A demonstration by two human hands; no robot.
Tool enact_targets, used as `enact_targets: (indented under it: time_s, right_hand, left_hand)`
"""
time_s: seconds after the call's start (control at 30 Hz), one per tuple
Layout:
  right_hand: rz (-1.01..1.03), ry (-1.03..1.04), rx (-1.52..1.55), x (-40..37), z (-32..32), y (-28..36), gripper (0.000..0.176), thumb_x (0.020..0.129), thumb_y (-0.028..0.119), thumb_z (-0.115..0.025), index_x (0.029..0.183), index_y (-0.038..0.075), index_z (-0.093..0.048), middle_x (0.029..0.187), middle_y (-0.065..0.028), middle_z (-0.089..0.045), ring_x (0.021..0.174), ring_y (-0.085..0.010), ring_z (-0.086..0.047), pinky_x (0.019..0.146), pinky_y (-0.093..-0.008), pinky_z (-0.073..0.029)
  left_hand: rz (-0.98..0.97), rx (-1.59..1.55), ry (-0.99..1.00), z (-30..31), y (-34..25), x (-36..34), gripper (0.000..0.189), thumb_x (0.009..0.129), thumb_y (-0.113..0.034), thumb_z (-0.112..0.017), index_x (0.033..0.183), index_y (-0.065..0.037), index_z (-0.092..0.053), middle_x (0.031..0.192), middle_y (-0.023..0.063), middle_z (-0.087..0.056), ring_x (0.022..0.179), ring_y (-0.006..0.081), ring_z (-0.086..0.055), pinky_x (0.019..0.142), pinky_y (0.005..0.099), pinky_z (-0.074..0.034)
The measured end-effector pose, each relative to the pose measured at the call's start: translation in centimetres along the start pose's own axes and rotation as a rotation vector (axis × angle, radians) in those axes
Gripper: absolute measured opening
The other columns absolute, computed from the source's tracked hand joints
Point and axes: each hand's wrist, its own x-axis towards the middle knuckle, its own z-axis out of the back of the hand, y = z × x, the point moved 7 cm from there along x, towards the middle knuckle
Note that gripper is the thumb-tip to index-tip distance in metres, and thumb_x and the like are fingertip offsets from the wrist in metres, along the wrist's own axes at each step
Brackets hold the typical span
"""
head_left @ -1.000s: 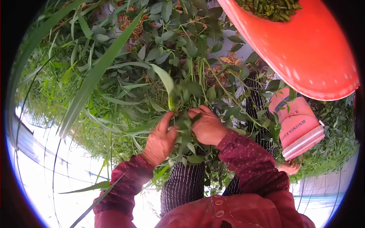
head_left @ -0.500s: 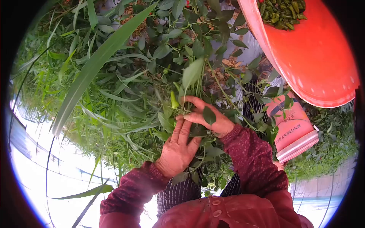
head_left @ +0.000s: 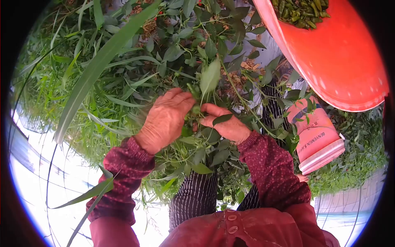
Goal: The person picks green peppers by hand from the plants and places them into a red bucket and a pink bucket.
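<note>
Pepper plant (head_left: 201, 168) is just beyond the striped trousers (head_left: 195, 201), with both hands among its stems. The left hand (head_left: 164, 119) bends its fingers inward; the right hand (head_left: 230, 125) brings thumb and forefinger near them. Leaves cover the fingertips, so I cannot tell if either grip is closed. The step seems to be fine finger work at the stems; the next move calls for light, exact fingers. Farther right, a pink container (head_left: 317, 136) tilts below the red basin (head_left: 333, 61), where green peppers (head_left: 304, 12) lie away from its lower rim.

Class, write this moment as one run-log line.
left hand: in pepper foliage | right hand: in same foliage, close by | red basin: green peppers inside | grip: unclear
</note>
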Motion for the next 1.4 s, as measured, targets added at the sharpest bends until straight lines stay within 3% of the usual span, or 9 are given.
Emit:
enact_targets:
  time_s: [0.27,0.43,0.63,0.73,0.87,0.93,1.1,1.23,1.4]
  right_hand:
    - [0.094,0.01,-0.043,-0.1,-0.5,0.5,0.02,0.087,0.014,-0.053,0.104,0.004,-0.056,0.08,0.0004,-0.057,0.083,-0.0095,-0.05,0.076,-0.0274,-0.042]
    - [0.045,-0.048,-0.361,-0.7,-1.0,0.4,0.029,0.08,0.019,-0.062,0.108,0.015,-0.057,0.071,-0.0084,-0.056,0.069,-0.0151,-0.054,0.065,-0.0303,-0.044]
    - [0.16,0.012,-0.991,-0.7,-2.9,1.6,0.017,0.078,0.019,-0.06,0.094,0.013,-0.06,0.074,-0.0089,-0.064,0.078,-0.0289,-0.061,0.074,-0.0407,-0.042]
    - [0.266,0.024,-1.01,-1.2,-3.5,0.9,0.015,0.071,0.01,-0.058,0.086,0.013,-0.059,0.073,-0.0061,-0.064,0.079,-0.0256,-0.06,0.079,-0.0393,-0.037]
    - [0.19,0.074,-1.13,-0.9,-3.7,-0.2,0.023,0.065,0.006,-0.06,0.086,0.013,-0.059,0.073,-0.0025,-0.063,0.079,-0.023,-0.059,0.079,-0.0384,-0.035]
    - [0.22,0.063,-1.169,-0.9,-4.1,-0.1,0.022,0.065,0.007,-0.061,0.086,0.013,-0.059,0.073,-0.0021,-0.063,0.08,-0.0228,-0.059,0.08,-0.0386,-0.035]
    - [0.275,0.027,-1.269,-1.2,-4.9,-0.5,0.019,0.067,0.012,-0.064,0.085,0.014,-0.059,0.073,-0.0018,-0.063,0.081,-0.0227,-0.059,0.082,-0.0397,-0.036]
    - [0.281,0.047,-1.313,-1.0,-5.2,-0.7,0.013,0.072,0.015,-0.065,0.084,0.013,-0.058,0.071,-0.0027,-0.059,0.08,-0.0226,-0.057,0.077,-0.038,-0.036]
    - [0.268,0.057,-1.364,-0.7,-5.3,-0.6,0.011,0.075,0.017,-0.064,0.085,0.013,-0.059,0.074,-0.0029,-0.06,0.083,-0.0222,-0.056,0.079,-0.0396,-0.036]
  left_hand:
    - [0.419,-0.359,0.239,-2.9,1.1,-3.0,0.038,0.071,-0.005,-0.066,0.108,-0.003,-0.057,0.099,0.0161,-0.06,0.091,0.0357,-0.061,0.076,0.0396,-0.05]
    - [0.174,0.24,0.179,-1.9,-1.3,-3.5,0.035,0.068,-0.013,-0.068,0.1,-0.004,-0.059,0.08,0.0107,-0.059,0.074,0.0275,-0.061,0.07,0.0377,-0.048]
    - [0.112,0.196,0.174,-1.2,-2.1,-3.9,0.017,0.071,-0.015,-0.063,0.083,-0.006,-0.056,0.073,0.0099,-0.056,0.067,0.0253,-0.059,0.065,0.0368,-0.048]
    - [0.17,0.447,0.328,-1.6,-0.5,-6.1,0.012,0.074,-0.015,-0.06,0.076,-0.005,-0.053,0.068,0.0101,-0.055,0.064,0.022,-0.059,0.061,0.0359,-0.047]
    - [0.459,-0.256,0.32,-0.5,4.4,-7.3,0.008,0.077,-0.003,-0.057,0.084,0.0,-0.054,0.077,0.0123,-0.059,0.07,0.0236,-0.061,0.061,0.0354,-0.049]
    - [0.46,-0.29,0.275,-0.3,6.1,-6.4,0.022,0.076,-0.004,-0.06,0.097,-0.002,-0.056,0.088,0.0157,-0.062,0.076,0.0295,-0.064,0.068,0.0388,-0.052]
    - [0.42,-0.362,-0.116,1.2,7.1,-3.4,0.023,0.077,0.0,-0.058,0.1,-0.002,-0.061,0.086,0.0131,-0.061,0.083,0.0269,-0.061,0.074,0.0354,-0.049]
    - [0.042,-0.316,0.051,-0.1,1.9,-0.8,0.026,0.07,-0.001,-0.063,0.096,-0.002,-0.064,0.086,0.0104,-0.059,0.082,0.0279,-0.059,0.075,0.0348,-0.049]
    - [-0.056,0.068,0.362,-5.1,0.8,-2.1,0.028,0.066,-0.013,-0.067,0.094,-0.006,-0.064,0.083,0.0101,-0.052,0.081,0.0282,-0.057,0.069,0.0388,-0.048]
